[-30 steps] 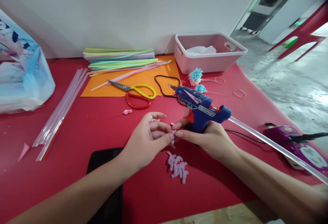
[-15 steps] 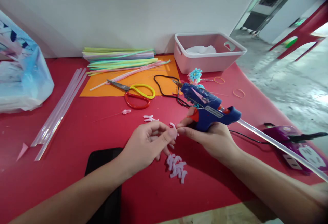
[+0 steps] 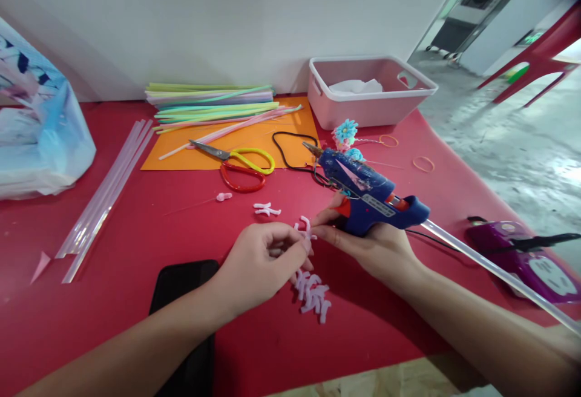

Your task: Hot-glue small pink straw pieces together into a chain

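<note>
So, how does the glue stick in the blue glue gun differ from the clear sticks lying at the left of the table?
The glue stick in the glue gun is single; the loose sticks are several, side by side. The glue stick juts from the gun in the right hand; the loose sticks lie flat on the red table. Both are clear, long and thin.

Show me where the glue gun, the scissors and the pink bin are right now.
glue gun (image 3: pixel 361 188), head view, blue body.
scissors (image 3: pixel 211 150), head view, metal blade.
bin (image 3: pixel 363 112), head view, front wall.
</note>
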Demonstrator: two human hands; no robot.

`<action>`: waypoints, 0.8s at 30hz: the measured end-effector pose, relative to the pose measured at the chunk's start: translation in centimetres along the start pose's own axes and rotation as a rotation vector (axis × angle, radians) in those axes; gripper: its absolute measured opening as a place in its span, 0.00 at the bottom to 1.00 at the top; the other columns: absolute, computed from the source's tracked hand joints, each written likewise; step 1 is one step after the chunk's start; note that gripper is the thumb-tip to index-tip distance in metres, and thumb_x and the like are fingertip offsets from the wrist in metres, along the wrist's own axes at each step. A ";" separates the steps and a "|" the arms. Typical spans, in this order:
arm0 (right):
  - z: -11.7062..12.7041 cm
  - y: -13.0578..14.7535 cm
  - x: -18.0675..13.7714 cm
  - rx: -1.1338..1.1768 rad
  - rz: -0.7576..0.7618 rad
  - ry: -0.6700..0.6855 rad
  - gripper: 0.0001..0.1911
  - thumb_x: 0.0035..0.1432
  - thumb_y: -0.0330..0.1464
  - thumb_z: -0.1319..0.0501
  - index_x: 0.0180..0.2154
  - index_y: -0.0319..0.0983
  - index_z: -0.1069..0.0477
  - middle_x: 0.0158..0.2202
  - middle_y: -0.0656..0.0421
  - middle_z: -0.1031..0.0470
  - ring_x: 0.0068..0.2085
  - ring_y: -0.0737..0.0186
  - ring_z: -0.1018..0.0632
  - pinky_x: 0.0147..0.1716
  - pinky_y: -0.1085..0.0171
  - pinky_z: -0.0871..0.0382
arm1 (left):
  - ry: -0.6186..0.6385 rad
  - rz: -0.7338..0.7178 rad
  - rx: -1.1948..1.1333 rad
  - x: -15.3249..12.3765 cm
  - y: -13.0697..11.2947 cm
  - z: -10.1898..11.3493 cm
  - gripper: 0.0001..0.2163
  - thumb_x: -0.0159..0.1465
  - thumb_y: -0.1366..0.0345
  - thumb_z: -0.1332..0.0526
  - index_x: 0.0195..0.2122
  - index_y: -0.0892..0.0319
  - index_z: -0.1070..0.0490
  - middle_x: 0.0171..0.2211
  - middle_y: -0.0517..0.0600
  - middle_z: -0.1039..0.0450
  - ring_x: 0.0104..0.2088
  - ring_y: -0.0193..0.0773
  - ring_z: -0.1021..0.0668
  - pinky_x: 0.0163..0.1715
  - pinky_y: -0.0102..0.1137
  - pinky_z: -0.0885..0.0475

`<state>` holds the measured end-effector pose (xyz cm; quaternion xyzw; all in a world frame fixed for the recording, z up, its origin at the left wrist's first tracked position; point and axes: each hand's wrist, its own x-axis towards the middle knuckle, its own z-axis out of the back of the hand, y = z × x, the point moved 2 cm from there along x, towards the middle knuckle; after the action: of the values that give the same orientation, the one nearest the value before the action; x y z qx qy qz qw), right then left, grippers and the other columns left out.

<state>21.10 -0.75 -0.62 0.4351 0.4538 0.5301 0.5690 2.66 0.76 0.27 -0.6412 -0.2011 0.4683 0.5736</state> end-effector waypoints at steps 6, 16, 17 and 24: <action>0.5 -0.2 -0.1 0.095 -0.031 -0.156 0.13 0.51 0.42 0.28 0.35 0.42 0.23 0.37 0.58 0.19 0.38 0.58 0.21 0.46 0.57 0.26 | -0.035 -0.011 -0.100 0.6 0.4 0.5 0.08 0.62 0.66 0.39 0.25 0.59 0.30 0.19 0.43 0.27 0.14 0.24 0.35 0.13 0.20 0.42; 2.6 -1.2 -0.4 0.111 -0.052 0.122 0.13 0.58 0.42 0.34 0.29 0.39 0.25 0.21 0.60 0.26 0.24 0.64 0.27 0.26 0.65 0.33 | -0.228 -0.030 -0.460 1.3 1.0 1.8 0.08 0.62 0.61 0.36 0.30 0.59 0.29 0.22 0.43 0.31 0.18 0.25 0.39 0.12 0.17 0.46; 2.7 -1.2 -0.4 0.053 -0.044 0.139 0.14 0.58 0.42 0.35 0.28 0.38 0.25 0.21 0.60 0.27 0.24 0.64 0.27 0.26 0.64 0.33 | -0.228 -0.041 -0.455 1.3 1.1 1.8 0.08 0.63 0.61 0.37 0.30 0.59 0.29 0.22 0.43 0.31 0.18 0.24 0.40 0.13 0.17 0.46; 2.5 -0.4 -0.2 -0.256 0.204 0.161 0.08 0.57 0.33 0.38 0.26 0.39 0.30 0.21 0.60 0.28 0.22 0.64 0.27 0.22 0.65 0.34 | -0.204 -0.140 -0.303 0.9 1.2 2.0 0.11 0.66 0.60 0.38 0.28 0.58 0.31 0.22 0.41 0.38 0.18 0.23 0.41 0.15 0.18 0.46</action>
<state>23.59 -1.03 -0.46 0.3589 0.3803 0.6716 0.5248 1.09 2.25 -1.02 -0.6537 -0.3707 0.4542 0.4785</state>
